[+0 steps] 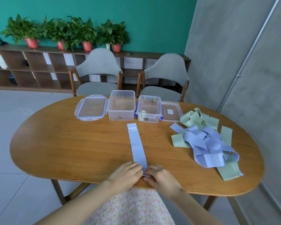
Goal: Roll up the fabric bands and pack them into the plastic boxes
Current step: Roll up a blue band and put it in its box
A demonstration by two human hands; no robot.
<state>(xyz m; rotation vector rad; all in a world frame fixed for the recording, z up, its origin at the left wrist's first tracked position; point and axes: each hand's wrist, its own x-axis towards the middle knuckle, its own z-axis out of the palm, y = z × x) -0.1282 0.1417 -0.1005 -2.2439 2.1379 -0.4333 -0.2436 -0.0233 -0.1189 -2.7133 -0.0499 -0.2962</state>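
Both grips, left hand [126, 173] and right hand [159, 177], pinch my flat lilac fabric band's [137, 143] near end at the oval wooden worktop's [63, 143] front edge; clear plastic boxes [121, 105] at far edge.

Teal wall [152, 21], potted plants [63, 33] atop wooden shelving [36, 69], two grey chairs [97, 73].

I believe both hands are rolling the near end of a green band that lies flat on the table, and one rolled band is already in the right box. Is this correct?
Not quite: in the head view the flat band is blue, not green. Both the left hand and right hand pinch its near end, and the right box holds one rolled band.
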